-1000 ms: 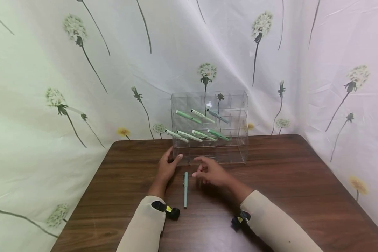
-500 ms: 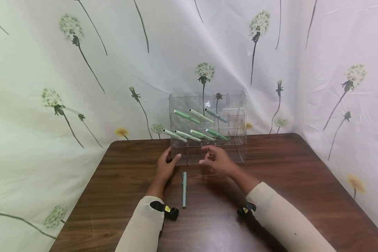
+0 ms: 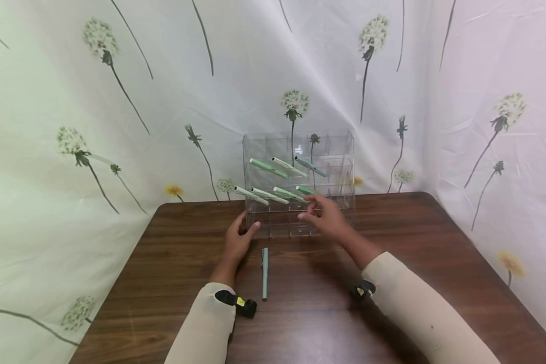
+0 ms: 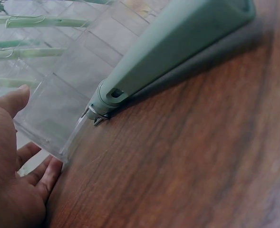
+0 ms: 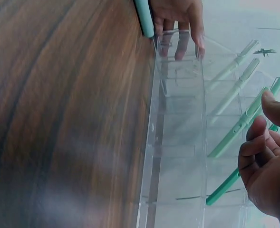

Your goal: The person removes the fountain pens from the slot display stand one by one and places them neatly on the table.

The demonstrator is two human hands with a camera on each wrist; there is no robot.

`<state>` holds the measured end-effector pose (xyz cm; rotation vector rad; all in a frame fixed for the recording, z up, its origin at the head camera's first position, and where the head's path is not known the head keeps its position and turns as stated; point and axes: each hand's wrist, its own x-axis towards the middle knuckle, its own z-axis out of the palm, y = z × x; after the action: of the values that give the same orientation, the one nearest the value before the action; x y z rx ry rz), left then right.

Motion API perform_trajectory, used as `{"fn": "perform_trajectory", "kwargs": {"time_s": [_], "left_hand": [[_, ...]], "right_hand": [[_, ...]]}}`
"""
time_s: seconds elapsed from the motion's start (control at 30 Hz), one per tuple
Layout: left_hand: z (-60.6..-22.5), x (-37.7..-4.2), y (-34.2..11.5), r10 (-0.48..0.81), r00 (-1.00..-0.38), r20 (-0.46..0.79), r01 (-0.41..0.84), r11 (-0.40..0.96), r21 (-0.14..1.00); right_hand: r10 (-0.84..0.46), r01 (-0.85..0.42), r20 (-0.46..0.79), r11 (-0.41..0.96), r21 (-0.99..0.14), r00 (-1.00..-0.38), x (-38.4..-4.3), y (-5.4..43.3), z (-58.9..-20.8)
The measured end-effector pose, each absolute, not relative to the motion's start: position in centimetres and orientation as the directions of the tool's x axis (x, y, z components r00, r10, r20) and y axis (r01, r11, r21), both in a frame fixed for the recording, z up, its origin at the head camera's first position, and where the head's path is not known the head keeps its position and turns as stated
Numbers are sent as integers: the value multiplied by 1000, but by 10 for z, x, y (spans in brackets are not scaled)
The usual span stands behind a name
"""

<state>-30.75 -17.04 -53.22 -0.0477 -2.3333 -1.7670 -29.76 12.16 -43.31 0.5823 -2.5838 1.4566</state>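
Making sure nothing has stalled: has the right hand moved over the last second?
Yes. Against the clear rack, the right hand has moved up and rightward in the head view, to the lower pens.

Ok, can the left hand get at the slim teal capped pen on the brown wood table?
Likely yes: nothing visible lies between the left hand and the teal pen. But the hand grips the clear plastic organizer at its lower left edge, so it may need to let go first.

Pen (image 3: 265, 275) on table (image 3: 164, 293) — before rack (image 3: 279, 230)
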Motion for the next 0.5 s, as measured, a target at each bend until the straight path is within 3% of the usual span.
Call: {"fn": "perform_trajectory", "kwargs": {"time_s": [0.5], "left_hand": [[-533,-308,-171,-93,-977,190,159,272,949]], "right_hand": [[-150,-362,333,482,-798,-931,-312,131,-426]]}}
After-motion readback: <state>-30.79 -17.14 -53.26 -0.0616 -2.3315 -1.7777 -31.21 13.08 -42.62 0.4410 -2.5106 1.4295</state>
